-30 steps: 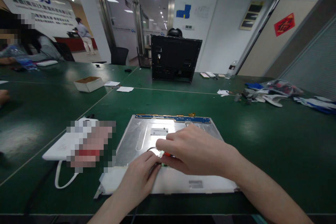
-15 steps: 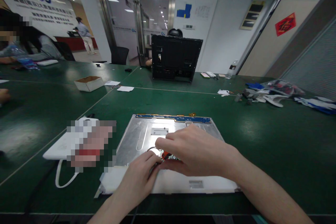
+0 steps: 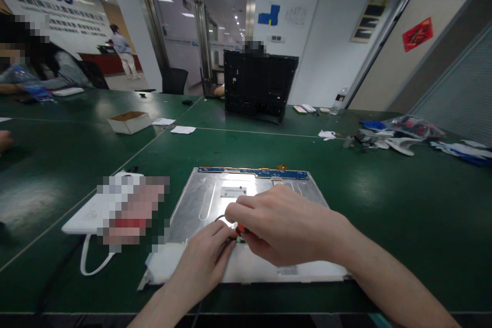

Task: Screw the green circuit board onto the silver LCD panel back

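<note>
A flat silver metal panel (image 3: 188,210) lies on the green table, with a blue circuit strip (image 3: 246,172) along its far edge and a white band (image 3: 261,266) along its near edge. My right hand (image 3: 284,225) is closed round a small orange-red and black tool (image 3: 241,228) over the panel's middle. My left hand (image 3: 207,253) rests on the near part of the panel, its fingertips pressed together by a thin dark cable and a bit of green board. The tool's tip and what the left fingertips pinch are hidden.
At left lie a white device (image 3: 88,212) with a white cable and a blurred pinkish item. Farther off are an open box (image 3: 130,122), papers (image 3: 183,129) and an upright black panel (image 3: 261,84) with a person behind. Gloves and bags (image 3: 400,138) lie at right; another person sits left.
My right hand has turned and its thumb has shifted down over the white band. The far black panel has moved slightly right. My left hand has barely moved.
</note>
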Action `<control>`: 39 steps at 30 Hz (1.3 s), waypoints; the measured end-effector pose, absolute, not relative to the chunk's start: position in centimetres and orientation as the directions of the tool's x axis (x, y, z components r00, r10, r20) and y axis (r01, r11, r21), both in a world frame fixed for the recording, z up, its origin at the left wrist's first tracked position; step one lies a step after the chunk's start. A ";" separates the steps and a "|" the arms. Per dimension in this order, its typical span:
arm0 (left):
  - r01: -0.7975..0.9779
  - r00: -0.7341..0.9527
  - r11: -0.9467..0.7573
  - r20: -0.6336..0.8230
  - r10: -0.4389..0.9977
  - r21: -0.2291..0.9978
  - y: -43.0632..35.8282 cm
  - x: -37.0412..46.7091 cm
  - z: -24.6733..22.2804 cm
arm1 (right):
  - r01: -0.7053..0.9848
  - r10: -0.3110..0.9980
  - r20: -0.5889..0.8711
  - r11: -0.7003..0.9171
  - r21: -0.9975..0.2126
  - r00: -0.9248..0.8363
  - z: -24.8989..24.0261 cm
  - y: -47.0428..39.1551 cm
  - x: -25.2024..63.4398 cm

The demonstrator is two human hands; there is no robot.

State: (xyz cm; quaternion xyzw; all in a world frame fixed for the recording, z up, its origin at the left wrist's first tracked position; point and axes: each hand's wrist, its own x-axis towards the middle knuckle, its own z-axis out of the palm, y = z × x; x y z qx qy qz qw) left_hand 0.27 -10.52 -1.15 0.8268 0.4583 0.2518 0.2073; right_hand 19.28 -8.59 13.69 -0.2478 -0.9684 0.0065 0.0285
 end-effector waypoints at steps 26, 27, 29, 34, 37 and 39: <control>0.650 0.452 -0.509 0.252 0.856 0.565 -10.6 0.3 -1.1 | 0.489 0.491 0.064 0.871 -0.049 -0.869 13.7 -8.6 19.3; 0.648 0.451 -0.511 0.257 0.855 0.564 -10.6 0.3 -1.2 | 0.489 0.492 0.061 0.871 -0.048 -0.869 13.7 -8.5 19.3; 0.646 0.449 -0.516 0.267 0.853 0.562 -10.6 0.3 -1.2 | 0.488 0.490 0.061 0.872 -0.039 -0.870 13.6 -8.4 19.3; 0.639 0.446 -0.529 0.292 0.846 0.558 -10.6 0.3 -1.2 | 0.477 0.476 0.076 0.879 -0.006 -0.876 13.5 -8.3 19.4; 0.638 0.439 -0.535 0.309 0.844 0.554 -10.5 0.4 -1.1 | 0.481 0.479 0.085 0.877 0.002 -0.874 13.5 -8.3 19.4; 0.646 0.442 -0.528 0.295 0.847 0.551 -10.5 0.4 -1.0 | 0.491 0.490 0.077 0.871 -0.006 -0.869 13.6 -8.4 19.3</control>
